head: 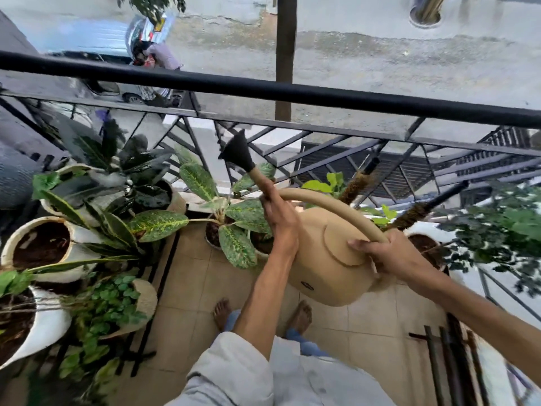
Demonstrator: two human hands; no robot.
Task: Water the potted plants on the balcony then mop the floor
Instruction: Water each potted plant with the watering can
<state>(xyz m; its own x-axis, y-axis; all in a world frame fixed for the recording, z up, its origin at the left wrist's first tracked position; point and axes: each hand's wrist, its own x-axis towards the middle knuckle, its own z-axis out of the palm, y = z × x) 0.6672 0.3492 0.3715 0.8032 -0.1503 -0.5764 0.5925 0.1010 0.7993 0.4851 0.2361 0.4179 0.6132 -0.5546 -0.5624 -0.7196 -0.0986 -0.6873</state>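
Hands: left (276, 213) grips spout | right (389, 254) grips handle | watering can (325, 259) tilted

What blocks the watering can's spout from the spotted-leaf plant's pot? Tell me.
Nothing solid. The black rose on the watering can points up above the spotted-leaf plant; only that plant's own broad leaves overhang its pot's soil.

The person is wearing a loose, pale grey-white shirt (263, 376) whose wide sleeve (231, 367) is ending near the elbow, leaving both forearms bare. Blue trousers (301, 341) are showing below the shirt hem. The feet (222, 313) are going bare on the floor tiles, with no rings, watch or bracelets showing on the hands or wrists.
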